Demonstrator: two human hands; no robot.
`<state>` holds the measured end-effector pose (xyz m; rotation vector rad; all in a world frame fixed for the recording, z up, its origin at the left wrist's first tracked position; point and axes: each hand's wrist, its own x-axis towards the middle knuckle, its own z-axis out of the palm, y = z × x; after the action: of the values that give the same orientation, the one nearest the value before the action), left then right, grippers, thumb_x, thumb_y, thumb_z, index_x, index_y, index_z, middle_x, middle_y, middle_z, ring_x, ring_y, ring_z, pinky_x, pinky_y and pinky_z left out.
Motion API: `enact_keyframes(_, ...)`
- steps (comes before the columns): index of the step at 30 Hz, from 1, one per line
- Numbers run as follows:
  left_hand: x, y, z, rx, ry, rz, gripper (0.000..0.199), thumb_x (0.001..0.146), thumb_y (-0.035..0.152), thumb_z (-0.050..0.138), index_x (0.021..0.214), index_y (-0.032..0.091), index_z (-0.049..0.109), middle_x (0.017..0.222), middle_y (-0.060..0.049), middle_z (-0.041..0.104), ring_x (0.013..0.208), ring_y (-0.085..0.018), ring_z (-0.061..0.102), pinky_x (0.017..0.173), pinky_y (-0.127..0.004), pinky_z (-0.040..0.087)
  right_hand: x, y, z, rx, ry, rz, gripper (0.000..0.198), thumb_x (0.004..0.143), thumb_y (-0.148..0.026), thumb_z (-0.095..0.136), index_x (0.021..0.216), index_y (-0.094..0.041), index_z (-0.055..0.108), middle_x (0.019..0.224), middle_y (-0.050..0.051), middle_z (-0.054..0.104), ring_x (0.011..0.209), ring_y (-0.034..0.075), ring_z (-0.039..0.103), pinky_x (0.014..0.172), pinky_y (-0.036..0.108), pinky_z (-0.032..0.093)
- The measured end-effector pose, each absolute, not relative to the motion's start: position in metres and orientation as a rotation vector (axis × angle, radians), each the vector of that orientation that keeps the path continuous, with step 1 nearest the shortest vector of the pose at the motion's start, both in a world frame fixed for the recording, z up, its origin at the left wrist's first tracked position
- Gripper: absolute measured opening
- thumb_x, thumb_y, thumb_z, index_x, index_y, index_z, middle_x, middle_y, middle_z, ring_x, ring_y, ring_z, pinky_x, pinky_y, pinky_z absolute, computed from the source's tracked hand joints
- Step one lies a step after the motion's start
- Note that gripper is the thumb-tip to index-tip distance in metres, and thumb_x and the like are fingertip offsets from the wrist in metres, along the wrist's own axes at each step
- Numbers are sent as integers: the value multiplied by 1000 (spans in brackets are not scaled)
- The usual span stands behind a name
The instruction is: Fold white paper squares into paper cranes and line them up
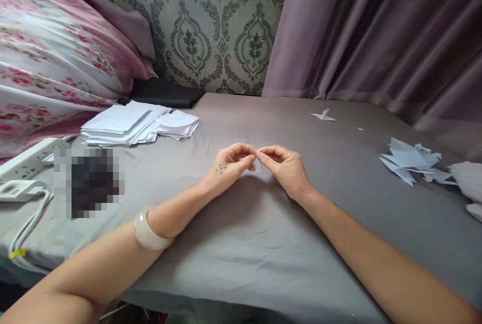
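Observation:
A small piece of folded white paper (pixel 257 165) is pinched between both my hands, just above the grey sheet. My left hand (pixel 232 166) grips it from the left, thumb against the fingers. From the right, my right hand (pixel 283 167) has its thumb and fingertips closed on the same paper, and the two hands' fingertips meet. Most of the paper is hidden behind the fingers, so its folded shape cannot be made out. A pale bangle (pixel 145 231) circles my left forearm.
Stacks of white paper (pixel 120 123) lie at the back left, by a black flat item (pixel 165 94). A power strip (pixel 33 158) with cables is at far left. One folded paper bird (pixel 324 115) and a pile of folded papers (pixel 408 158) lie to the right.

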<state>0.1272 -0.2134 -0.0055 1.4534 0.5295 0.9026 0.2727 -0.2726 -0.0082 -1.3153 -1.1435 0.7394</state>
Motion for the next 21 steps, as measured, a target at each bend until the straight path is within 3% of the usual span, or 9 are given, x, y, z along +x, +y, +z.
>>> enact_keyframes(6, 128, -216, -5, 1401, 566, 841, 39, 72, 33, 75, 103, 15, 59, 82, -2, 62, 74, -14, 58, 52, -22, 53, 270, -275, -2, -1300, -1070, 730, 16, 72, -35, 71, 77, -20, 70, 76, 1, 69, 72, 13, 59, 72, 28, 47)
enact_keyframes(10, 126, -217, -2, 1460, 622, 741, 33, 74, 40, 71, 87, 10, 69, 83, -5, 64, 72, -13, 56, 48, -19, 52, 271, -274, -1, -1256, -1009, 779, 21, 73, -40, 71, 81, -21, 71, 76, 0, 67, 69, 11, 56, 68, 27, 46)
enact_keyframes(14, 126, -215, -3, 1448, 618, 764, 33, 74, 41, 71, 87, 11, 70, 82, -4, 65, 72, -12, 56, 51, -19, 53, 272, -273, -1, -1249, -1016, 906, 33, 76, -50, 65, 86, -20, 73, 75, 1, 65, 66, 11, 52, 65, 27, 43)
enact_keyframes(18, 126, -214, -6, 1476, 612, 758, 32, 73, 43, 72, 83, 12, 70, 79, -3, 65, 70, -12, 56, 51, -20, 53, 270, -274, 0, -1252, -1045, 883, 23, 69, -42, 74, 77, -21, 73, 79, 1, 67, 70, 12, 53, 67, 28, 42)
enact_keyframes(21, 126, -214, -5, 1495, 628, 741, 31, 71, 43, 73, 78, 12, 69, 72, -1, 62, 62, -9, 53, 50, -20, 51, 268, -274, 1, -1245, -1017, 865, 19, 69, -38, 74, 63, -20, 70, 66, -1, 60, 65, 11, 48, 66, 27, 39)
